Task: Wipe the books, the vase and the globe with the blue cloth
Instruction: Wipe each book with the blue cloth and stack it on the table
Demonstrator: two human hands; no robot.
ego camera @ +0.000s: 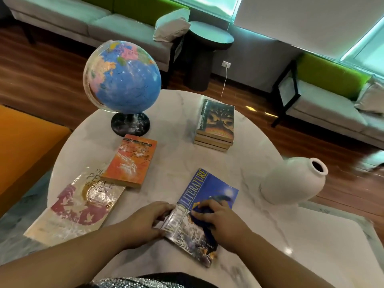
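Observation:
A blue "World Literature" book (pixel 209 190) lies near the front of the round marble table (pixel 178 163). My right hand (pixel 223 222) grips the bunched blue cloth (pixel 202 215) and presses it on the book's cover. My left hand (pixel 143 221) holds the book at its spine edge. An orange book (pixel 131 161) and a cream book with red figures (pixel 79 206) lie to the left. Three stacked books (pixel 216 125) sit at the back right. The globe (pixel 122 77) stands at the back left. A white vase (pixel 293 181) stands at the right edge.
Grey sofas with green backs (pixel 104 23) line the far wall, with a dark round side table (pixel 209 36) between them. An orange seat (pixel 25 148) is at the left. A white cable (pixel 224 84) runs from a wall socket towards the table.

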